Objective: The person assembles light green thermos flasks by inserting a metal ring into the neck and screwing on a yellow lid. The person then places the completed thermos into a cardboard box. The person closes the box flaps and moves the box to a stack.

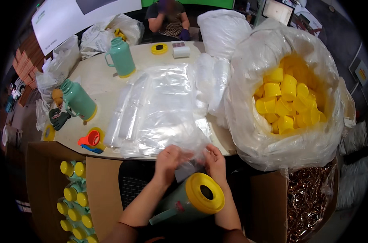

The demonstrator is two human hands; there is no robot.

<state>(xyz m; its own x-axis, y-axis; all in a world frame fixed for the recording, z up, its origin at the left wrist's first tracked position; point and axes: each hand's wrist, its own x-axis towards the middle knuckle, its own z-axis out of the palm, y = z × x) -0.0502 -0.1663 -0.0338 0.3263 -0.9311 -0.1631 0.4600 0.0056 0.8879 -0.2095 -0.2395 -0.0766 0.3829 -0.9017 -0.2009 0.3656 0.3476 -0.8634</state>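
Clear bags [168, 95] toward 11 o'clock looked glossy, wrinkled plastic; flask [175, 203], 6 o'clock, smooth plastic; cups [289, 87], 3 o'clock, shiny plastic; box [104, 182], 8 o'clock, was matt cardboard.

My bag [180, 135] was clear, my jug [180, 196] green and yellow, the tape dispenser [91, 139] by the near edge of the table [93, 75] red-and-blue.

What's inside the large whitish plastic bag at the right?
Yellow cup-shaped pieces show, heaped, through the open mouth of the bag. Whatever lies beneath the top ones is covered.
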